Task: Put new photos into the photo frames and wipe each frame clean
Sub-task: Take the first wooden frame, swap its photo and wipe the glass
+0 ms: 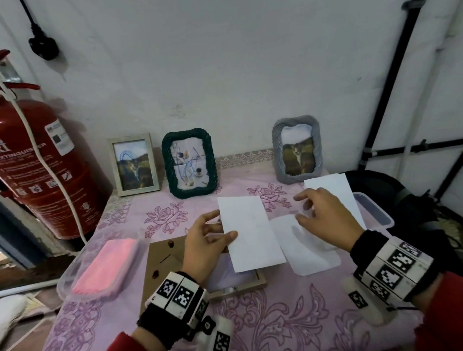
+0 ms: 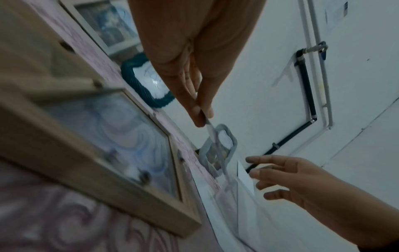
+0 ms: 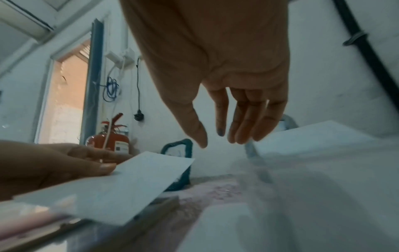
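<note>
My left hand point(image 1: 210, 240) pinches a white photo point(image 1: 249, 231) by its left edge, blank side up, above a wooden frame point(image 1: 176, 258) that lies face down on the table. Thumb and fingers point(image 2: 199, 117) clamp the photo's edge in the left wrist view. My right hand point(image 1: 318, 213) hovers open, fingers point(image 3: 237, 126) spread, over another white sheet point(image 1: 306, 246) and a photo point(image 1: 332, 187) behind it. Three frames stand at the wall: a pale wooden one point(image 1: 134, 165), a dark green one point(image 1: 189, 163), a grey one point(image 1: 297, 149).
A clear tub with a pink cloth point(image 1: 102, 266) sits at the left table edge. Another clear tub point(image 1: 375, 209) is at the right edge. A red fire extinguisher point(image 1: 32, 167) stands left of the table. Black poles point(image 1: 414, 148) lean at the right wall.
</note>
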